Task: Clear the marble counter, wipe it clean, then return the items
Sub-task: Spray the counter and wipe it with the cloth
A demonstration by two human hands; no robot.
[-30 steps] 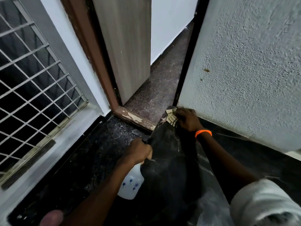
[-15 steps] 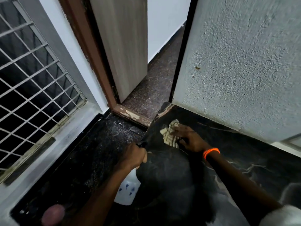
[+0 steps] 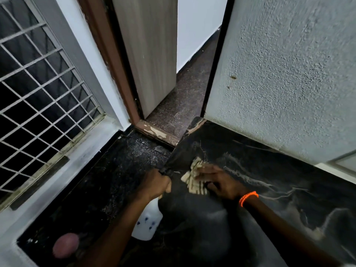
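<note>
Black marble counter (image 3: 269, 170), veined white, fills the field from 3 to 6 o'clock and carries no items, so clearing appears done and wiping is judged under way; returning the items is left. Right hand (image 3: 221, 183), near centre at 5 o'clock, presses a checked cloth (image 3: 193, 180) to the counter near its left edge, fingers curled over the folds. Left hand (image 3: 157, 183), just beside it toward 7 o'clock, grips the neck of a white spray bottle (image 3: 147, 222) that hangs below the counter edge, over the floor (image 3: 115, 170). An orange band (image 3: 248, 197) circles the right wrist. Wall (image 3: 289, 74) at 2 o'clock, door (image 3: 150, 54) at 12 and window grille (image 3: 38, 83) at 9 bound the scene. Compared with one second ago, the cloth has travelled from the far corner by the door frame toward the viewer along the left edge; the bottle hand has barely shifted.
</note>
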